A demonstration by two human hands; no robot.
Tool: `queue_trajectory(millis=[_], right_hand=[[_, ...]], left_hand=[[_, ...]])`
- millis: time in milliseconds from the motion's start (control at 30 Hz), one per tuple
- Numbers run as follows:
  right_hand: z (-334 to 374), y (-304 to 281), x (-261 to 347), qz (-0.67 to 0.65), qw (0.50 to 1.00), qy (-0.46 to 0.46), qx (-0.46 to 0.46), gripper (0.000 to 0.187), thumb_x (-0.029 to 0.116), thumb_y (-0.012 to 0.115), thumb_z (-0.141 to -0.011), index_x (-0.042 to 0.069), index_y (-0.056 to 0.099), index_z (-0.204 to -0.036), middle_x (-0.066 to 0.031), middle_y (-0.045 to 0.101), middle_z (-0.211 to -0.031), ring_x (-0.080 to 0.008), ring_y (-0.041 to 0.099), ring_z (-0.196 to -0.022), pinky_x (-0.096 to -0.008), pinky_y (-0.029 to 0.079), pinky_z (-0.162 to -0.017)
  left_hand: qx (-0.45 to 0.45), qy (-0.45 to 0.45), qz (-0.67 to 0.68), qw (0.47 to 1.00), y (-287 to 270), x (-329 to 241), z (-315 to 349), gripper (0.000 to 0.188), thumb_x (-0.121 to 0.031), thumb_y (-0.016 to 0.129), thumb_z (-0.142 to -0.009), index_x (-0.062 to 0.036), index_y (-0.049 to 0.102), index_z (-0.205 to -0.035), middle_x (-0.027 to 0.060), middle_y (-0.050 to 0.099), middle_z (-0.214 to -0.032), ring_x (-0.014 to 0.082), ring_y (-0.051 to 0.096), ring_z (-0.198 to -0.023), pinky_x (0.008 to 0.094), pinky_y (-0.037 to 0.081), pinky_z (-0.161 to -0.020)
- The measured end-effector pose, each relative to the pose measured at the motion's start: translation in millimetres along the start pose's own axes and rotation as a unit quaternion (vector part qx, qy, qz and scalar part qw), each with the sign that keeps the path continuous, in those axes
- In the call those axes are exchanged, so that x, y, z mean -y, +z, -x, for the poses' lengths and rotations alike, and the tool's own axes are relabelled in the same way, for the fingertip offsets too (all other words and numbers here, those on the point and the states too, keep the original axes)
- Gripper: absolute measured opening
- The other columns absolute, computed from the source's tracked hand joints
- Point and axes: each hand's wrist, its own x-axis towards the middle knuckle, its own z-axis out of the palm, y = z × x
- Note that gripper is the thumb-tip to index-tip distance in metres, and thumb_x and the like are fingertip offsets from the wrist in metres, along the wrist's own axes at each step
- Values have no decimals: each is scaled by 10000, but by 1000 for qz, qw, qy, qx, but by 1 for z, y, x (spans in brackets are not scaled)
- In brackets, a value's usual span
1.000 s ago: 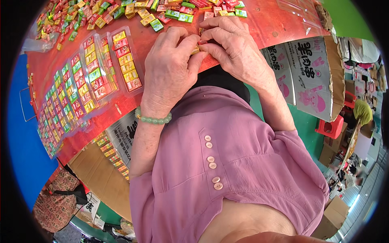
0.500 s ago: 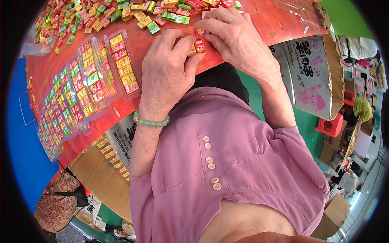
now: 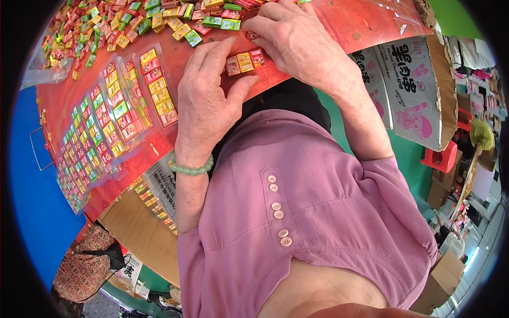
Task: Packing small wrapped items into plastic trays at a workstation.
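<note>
Near the front edge of the red table (image 3: 350,26) lies a short row of small candy-size boxes (image 3: 244,62), red and yellow, set side by side. My left hand (image 3: 208,103), with a green bead bracelet (image 3: 191,168) at the wrist, is at the row's left end. Its thumb and fingers are spread apart around that end. Just beyond the row, my right hand (image 3: 302,45) is curled, its fingertips on a small red box (image 3: 251,35) that they partly cover. A loose pile of red, yellow and green boxes (image 3: 183,32) spreads past both hands.
Clear plastic trays (image 3: 159,87) filled with rows of the boxes stand left on the table. Below the table edge is an open carton (image 3: 140,228). Printed cartons (image 3: 411,95) and a red stool (image 3: 441,159) are on the right; a patterned cloth bag (image 3: 79,270) is lower left.
My left thumb and fingers have parted from the small boxes, uncovering the row. My right hand has shifted left and away from me, off the row's right end.
</note>
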Motion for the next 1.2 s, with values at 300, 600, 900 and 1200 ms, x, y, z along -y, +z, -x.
queue_trajectory(millis=[300, 600, 900, 1200], right_hand=[[6, -28, -13, -171, 980, 55, -87, 178, 52, 676, -920, 21, 680, -1096, -146, 650, -981, -314, 650, -944, -406, 511, -823], [58, -25, -39, -257, 924, 262, -105, 164, 139, 735, -974, 35, 736, -1099, 28, 662, -994, -36, 568, -821, -219, 462, -733], [58, -15, -21, -199, 960, 187, -64, 297, 97, 809, -869, 27, 721, -1144, -63, 650, -1037, -165, 645, -793, -322, 544, -722], [51, -12, -22, -173, 975, 136, -32, 351, 95, 805, -871, 59, 708, -1207, -82, 633, -1137, -201, 674, -900, -339, 568, -794]], left_hand=[[-3, 26, -29, 999, 1, 1, -1, 425, -88, 842, -769, 2, 699, -1159, 141, 630, -1107, 328, 645, -1001, 419, 545, -860], [-7, 46, -58, 997, 5, -1, -3, 390, -113, 841, -791, -31, 730, -1156, 114, 611, -1048, 302, 617, -970, 413, 537, -824], [-17, 46, -84, 995, 9, -6, -5, 330, -109, 827, -808, -33, 738, -1116, 98, 614, -1017, 294, 621, -925, 409, 536, -779], [-24, 37, -76, 996, 10, -4, -3, 306, -110, 816, -815, -34, 737, -1100, 99, 613, -1015, 291, 620, -917, 404, 538, -777]])
